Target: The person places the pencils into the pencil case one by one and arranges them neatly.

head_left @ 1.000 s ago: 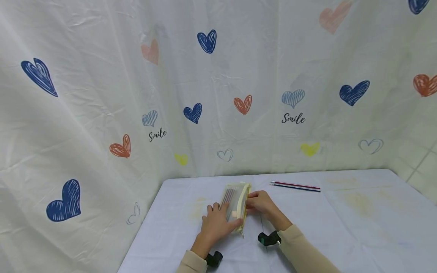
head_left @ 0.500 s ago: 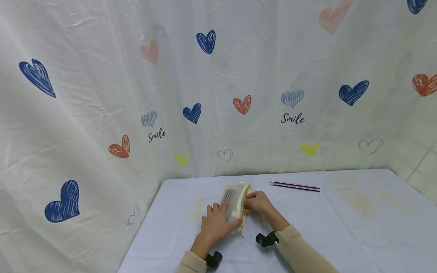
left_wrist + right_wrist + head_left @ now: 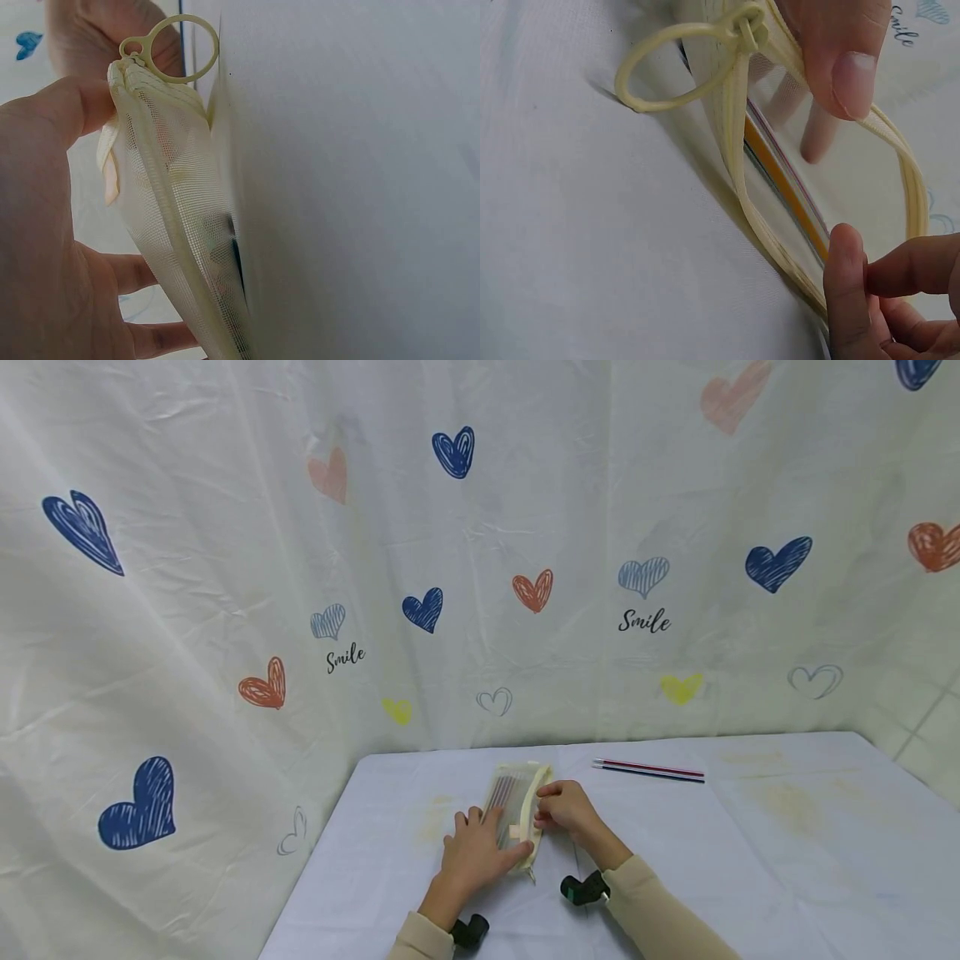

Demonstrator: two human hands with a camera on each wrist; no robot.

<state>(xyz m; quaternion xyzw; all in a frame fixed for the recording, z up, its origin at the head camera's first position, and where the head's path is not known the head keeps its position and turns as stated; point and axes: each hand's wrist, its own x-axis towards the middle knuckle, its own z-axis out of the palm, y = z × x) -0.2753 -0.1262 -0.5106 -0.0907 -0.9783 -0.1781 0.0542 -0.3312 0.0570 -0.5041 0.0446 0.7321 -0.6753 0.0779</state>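
Note:
A pale yellow mesh pencil case (image 3: 517,793) with several pencils (image 3: 784,176) inside lies on the table. Its zipper side gapes open, and a zipper pull with a large ring (image 3: 185,49) hangs at the near end. My left hand (image 3: 477,852) grips the near part of the case, thumb on the zipper edge and fingers spread across the face. At the open side, my right hand (image 3: 567,808) has its fingers curled. Its thumb and forefinger (image 3: 911,266) pinch together at the mouth's edge, the pencils running behind the thumb; part of the rim is hidden there.
Two pencils, one red (image 3: 656,767) and one dark blue (image 3: 651,772), lie side by side toward the back of the white-covered table (image 3: 787,877). Behind it hangs a white curtain (image 3: 570,510) printed with hearts. Black wrist cameras sit below both hands.
My right hand has shifted slightly left, and its fingertips now lie over the open edge of the case. My left hand and the two loose pencils stay put.

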